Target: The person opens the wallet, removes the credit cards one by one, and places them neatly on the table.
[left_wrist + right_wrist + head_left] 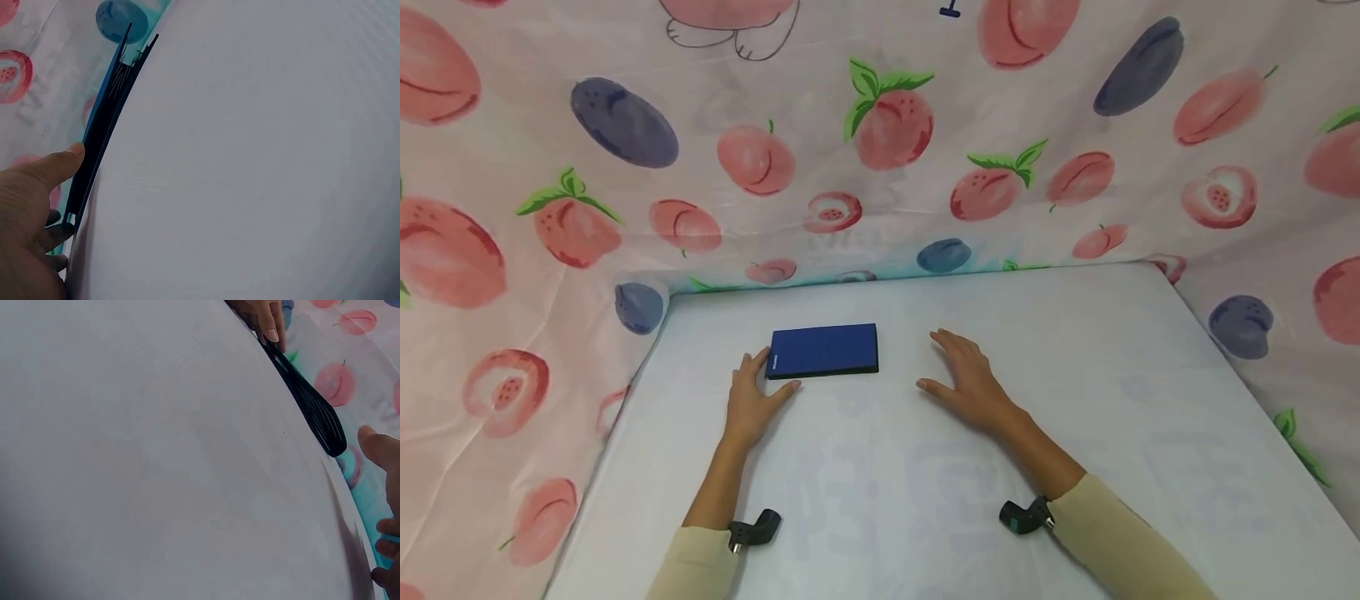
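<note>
A flat blue rectangular case (823, 350) with a dark edge lies on the white table, left of centre in the head view. Seen edge-on in the left wrist view, the case (100, 134) shows two thin covers with a gap at the far end. My left hand (751, 407) is at its left end, fingertips by the left side and thumb stretched along the front edge. Dark ribbed layers show on the case's side (312, 412) in the right wrist view. My right hand (973, 387) hovers to the right, apart from the case, fingers spread and holding nothing.
The white tabletop (880, 500) stretches around the case. Behind and at both sides hangs a pink cloth (820, 117) printed with peaches and blue fruit. Small black devices sit on the left wrist (756, 529) and right wrist (1026, 517), at beige sleeves.
</note>
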The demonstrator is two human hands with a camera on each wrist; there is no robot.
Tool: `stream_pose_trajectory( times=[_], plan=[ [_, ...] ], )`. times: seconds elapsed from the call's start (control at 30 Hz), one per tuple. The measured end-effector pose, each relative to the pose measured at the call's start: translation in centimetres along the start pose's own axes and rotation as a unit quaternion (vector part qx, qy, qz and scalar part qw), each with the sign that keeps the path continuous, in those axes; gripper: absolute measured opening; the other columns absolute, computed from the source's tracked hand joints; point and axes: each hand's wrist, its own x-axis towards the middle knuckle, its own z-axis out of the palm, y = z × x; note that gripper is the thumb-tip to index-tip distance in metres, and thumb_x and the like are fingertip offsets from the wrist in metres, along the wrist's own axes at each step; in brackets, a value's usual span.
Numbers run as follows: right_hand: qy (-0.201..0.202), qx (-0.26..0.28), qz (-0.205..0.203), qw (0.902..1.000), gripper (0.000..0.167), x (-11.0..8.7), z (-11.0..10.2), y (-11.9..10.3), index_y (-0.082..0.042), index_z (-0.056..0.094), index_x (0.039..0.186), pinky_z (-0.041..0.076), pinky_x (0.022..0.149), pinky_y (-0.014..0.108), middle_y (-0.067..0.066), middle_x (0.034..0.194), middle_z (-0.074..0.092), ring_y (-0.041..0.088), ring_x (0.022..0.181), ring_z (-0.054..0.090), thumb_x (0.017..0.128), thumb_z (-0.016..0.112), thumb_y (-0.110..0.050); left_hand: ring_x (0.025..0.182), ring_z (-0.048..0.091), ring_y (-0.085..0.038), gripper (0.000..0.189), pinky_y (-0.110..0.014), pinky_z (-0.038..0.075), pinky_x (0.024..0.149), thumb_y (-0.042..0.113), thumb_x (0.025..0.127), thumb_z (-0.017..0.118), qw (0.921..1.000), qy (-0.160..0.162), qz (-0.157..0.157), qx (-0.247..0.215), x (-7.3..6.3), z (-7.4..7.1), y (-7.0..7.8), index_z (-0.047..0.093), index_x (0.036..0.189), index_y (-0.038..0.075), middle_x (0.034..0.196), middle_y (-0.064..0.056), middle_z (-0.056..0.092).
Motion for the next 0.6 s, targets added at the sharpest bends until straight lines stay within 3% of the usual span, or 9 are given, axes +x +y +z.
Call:
stream_pose_trajectory(
  times=[0.37, 0.6],
  plan=[
    [-0.008, 0.032, 0.000, 0.9995, 0.086, 1.7, 0.4, -0.5, -0.011, 0.035, 0.164, 0.022, 0.124, 0.061, 0.012, 0.169, 0.032, 0.034, 0.156, 0.024, 0.097, 0.075, -0.047, 0.158, 0.004, -0.049, 0.093, -0.067, 0.004, 0.125, 0.037, 0.093, 0.082, 0.9998, 0.013, 0.015, -0.004, 0.6, 0.6, 0.1, 0.032, 0.165, 0.008, 0.169, -0.021, 0.028],
    [-0.025, 0.027, 0.003, 0.9993, 0.090, 2.7, 1.1, -1.1, -0.013, 0.032, 0.165, 0.020, 0.126, 0.059, 0.010, 0.170, 0.030, 0.033, 0.157, 0.022, 0.096, 0.075, -0.050, 0.157, 0.008, -0.050, 0.094, -0.066, 0.006, 0.125, 0.035, 0.091, 0.084, 0.9996, 0.021, 0.013, -0.009, 0.7, 0.9, 0.1, 0.033, 0.165, 0.008, 0.170, -0.023, 0.025]
  ],
)
